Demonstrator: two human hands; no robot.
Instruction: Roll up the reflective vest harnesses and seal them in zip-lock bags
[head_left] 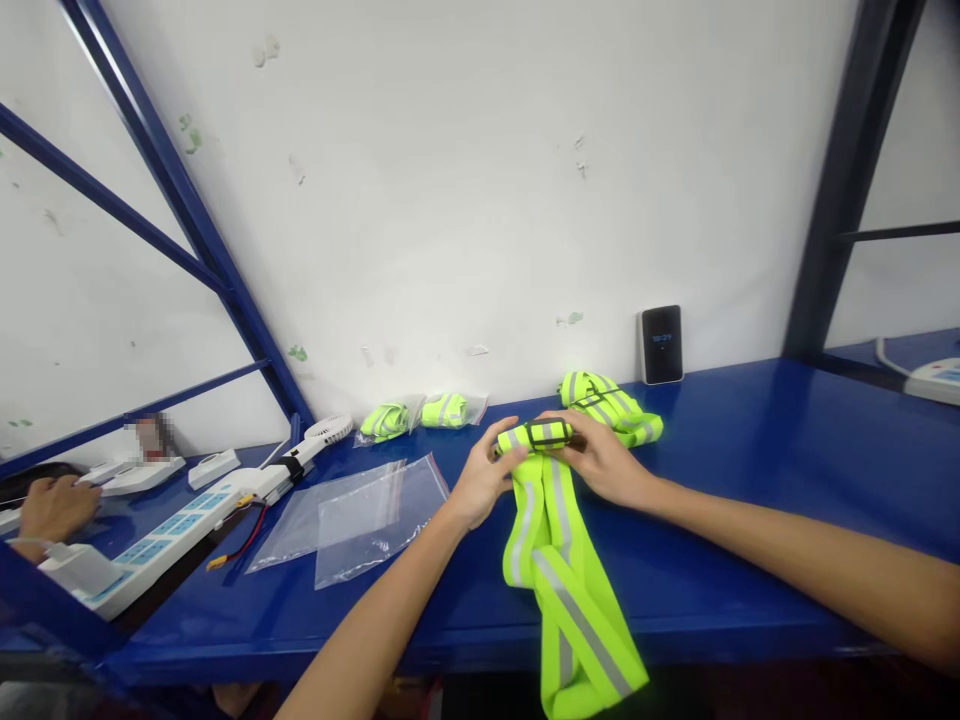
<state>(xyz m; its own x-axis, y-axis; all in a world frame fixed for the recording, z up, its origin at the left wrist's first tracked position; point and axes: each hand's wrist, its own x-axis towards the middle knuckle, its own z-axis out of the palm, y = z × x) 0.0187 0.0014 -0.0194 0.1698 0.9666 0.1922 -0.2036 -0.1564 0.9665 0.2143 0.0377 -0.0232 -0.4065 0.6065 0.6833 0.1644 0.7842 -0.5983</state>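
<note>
Currently left hand and right hand grips clamped on reflective strap, rolled end. Tail overhanging bench could drag roll loose.

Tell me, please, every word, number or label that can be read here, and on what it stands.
Black device: pale blue digits on its screen, too blurred to read.
White power strip: any markings too small to read.
Reflective strap: no print shows.
</note>
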